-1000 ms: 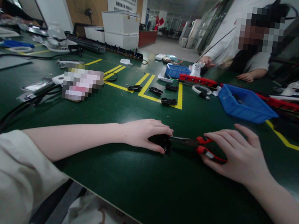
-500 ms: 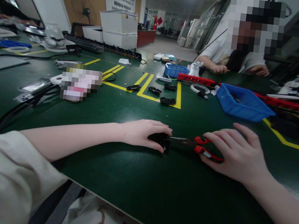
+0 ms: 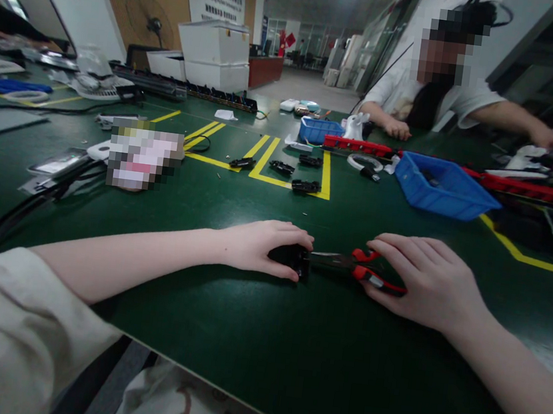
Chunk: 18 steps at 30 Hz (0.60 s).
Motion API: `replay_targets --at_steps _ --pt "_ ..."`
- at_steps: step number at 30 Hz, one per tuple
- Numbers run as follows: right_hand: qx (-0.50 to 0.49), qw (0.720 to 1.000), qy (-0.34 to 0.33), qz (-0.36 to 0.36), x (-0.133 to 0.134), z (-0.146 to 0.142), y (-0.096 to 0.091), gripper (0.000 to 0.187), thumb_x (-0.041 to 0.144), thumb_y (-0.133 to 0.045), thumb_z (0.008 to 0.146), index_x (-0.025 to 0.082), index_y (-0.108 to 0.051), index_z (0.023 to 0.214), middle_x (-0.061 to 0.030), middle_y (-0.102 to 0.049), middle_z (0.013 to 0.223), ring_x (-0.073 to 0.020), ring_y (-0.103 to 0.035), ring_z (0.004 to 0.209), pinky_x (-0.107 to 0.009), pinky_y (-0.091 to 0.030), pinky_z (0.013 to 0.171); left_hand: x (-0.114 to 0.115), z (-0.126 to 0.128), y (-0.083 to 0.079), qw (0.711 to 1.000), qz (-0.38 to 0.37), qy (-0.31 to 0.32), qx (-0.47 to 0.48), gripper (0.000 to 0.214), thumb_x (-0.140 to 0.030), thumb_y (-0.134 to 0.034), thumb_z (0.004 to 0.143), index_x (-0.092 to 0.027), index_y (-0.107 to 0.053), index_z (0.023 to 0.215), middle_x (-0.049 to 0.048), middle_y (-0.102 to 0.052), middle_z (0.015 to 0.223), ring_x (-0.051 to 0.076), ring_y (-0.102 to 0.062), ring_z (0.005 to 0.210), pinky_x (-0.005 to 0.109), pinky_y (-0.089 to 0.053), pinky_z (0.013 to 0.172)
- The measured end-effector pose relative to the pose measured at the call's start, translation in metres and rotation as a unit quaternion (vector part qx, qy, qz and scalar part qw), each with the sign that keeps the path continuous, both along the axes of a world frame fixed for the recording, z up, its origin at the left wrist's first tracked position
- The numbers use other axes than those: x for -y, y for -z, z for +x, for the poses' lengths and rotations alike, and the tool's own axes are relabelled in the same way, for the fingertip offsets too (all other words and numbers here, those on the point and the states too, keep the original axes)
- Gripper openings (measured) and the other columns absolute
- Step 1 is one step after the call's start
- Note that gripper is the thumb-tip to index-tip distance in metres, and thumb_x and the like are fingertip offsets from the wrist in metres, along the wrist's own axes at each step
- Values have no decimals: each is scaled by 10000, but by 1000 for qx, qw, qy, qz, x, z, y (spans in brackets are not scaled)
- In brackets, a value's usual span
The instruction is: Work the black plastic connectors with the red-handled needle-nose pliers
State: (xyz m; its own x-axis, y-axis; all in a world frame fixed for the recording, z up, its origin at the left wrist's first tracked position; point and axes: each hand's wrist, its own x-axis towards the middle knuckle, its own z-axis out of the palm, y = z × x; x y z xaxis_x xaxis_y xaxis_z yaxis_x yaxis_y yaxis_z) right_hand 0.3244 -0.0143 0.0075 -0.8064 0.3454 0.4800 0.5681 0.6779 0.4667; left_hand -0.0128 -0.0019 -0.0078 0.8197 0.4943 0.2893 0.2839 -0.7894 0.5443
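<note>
A small black plastic part (image 3: 303, 265) is gripped between the thumb and fingers of my left hand (image 3: 264, 247), low over the green table. Much of the part is hidden by that hand. My right hand (image 3: 429, 279) is closed round the red-and-black handles of long-nose pliers (image 3: 362, 271). The pliers' jaws point left and their tip meets the right side of the black part; whether they grip it I cannot tell. Several similar black parts (image 3: 306, 186) lie farther off, by yellow tape lines.
A blue bin (image 3: 443, 187) with dark pieces stands at the right, with a smaller blue bin (image 3: 320, 130) behind. A red strip (image 3: 359, 145) runs along the back. Black cables (image 3: 51, 193) and a pink item (image 3: 144, 157) lie left. Across the table sits another person (image 3: 428, 98).
My right hand's raised index finger has come down onto the pliers' side. The person opposite has stretched an arm out to the right. The view has shifted slightly.
</note>
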Motion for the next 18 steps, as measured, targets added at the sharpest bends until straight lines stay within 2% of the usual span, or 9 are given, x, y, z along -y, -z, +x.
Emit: replay_targets --at_steps 4,12,18 --pt "-5 1000 -16 1 1 -1 0 348 372 -671 938 120 -637 1175 -159 -757 1064 -246 -697 866 -374 -539 774 0 0 -1 1000 0 6 -1 468 -354 -778 928 -171 -625 1332 170 -661 1435 286 -601 1406 433 -478 1180" --pt "-10 999 -37 -5 1 -1 0 318 354 -681 930 112 -636 1131 -150 -745 997 -234 -684 818 -357 -539 719 1 0 -3 1000 -7 6 -4 470 -327 -780 923 -167 -629 1338 174 -647 1456 285 -594 1419 436 -479 1193" --pt "-21 999 -27 -24 1 1 1 312 356 -661 929 155 -640 1168 -148 -742 1031 -242 -684 810 -369 -530 693 1 0 -1 1000 -12 -1 -2 474 -353 -798 910 -192 -641 1327 154 -651 1455 282 -594 1420 421 -495 1172"
